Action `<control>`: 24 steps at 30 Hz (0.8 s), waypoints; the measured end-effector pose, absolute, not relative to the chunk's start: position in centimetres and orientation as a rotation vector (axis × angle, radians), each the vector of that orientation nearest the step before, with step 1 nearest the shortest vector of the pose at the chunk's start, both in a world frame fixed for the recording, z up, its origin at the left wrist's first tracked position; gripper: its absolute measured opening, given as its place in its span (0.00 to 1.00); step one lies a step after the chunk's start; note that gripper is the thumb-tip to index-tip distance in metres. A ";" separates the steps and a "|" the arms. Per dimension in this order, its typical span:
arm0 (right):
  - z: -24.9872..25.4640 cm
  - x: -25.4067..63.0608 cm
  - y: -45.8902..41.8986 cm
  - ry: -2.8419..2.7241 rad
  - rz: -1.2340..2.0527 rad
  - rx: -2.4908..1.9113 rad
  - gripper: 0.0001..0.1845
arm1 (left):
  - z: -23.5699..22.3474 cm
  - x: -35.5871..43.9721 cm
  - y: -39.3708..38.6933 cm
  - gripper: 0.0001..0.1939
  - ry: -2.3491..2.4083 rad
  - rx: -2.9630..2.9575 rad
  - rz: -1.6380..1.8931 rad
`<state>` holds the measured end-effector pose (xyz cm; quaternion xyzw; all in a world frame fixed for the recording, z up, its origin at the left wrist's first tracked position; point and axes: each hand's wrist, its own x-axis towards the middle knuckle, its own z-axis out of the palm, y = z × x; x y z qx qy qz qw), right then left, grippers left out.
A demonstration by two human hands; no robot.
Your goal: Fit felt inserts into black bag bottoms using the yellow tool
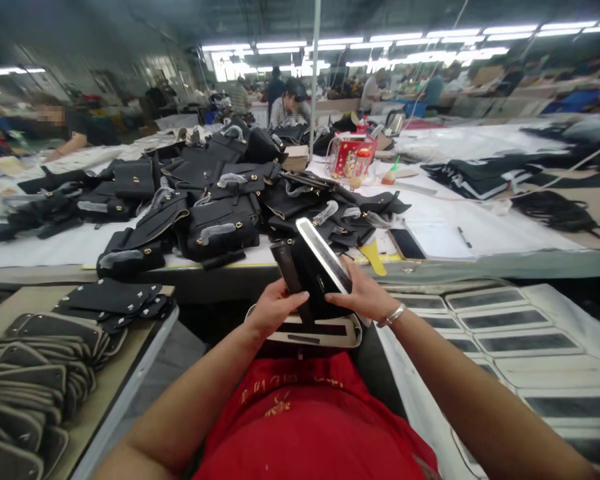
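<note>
Our left hand is closed on the dark edge of a black bag piece, thumb pressed along the near side, while our right hand grips its pale-edged side (the fingers are mostly hidden behind it). The piece stands tilted between both hands, and just below them lies a cream-rimmed part. Beyond our hands we see a heap of black bags; left of the left hand, stacked dark panels; right of the right hand, pale panels with dark strips
</note>
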<state>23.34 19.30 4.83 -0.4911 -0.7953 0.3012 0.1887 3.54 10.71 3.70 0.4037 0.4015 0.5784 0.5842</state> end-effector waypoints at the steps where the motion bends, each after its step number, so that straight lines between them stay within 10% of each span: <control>1: 4.8 23.4 19.2 -2.286 0.788 -1.338 0.57 | 3.7 2.9 10.7 0.16 0.977 0.994 1.331; 15: 1.3 24.8 17.7 -2.680 0.001 -0.914 0.48 | -1.0 -3.9 7.6 0.32 1.312 0.920 1.563; 24: 0.2 20.7 15.7 -2.914 -0.343 -0.573 0.34 | -3.7 -5.5 5.4 0.24 1.510 0.555 1.767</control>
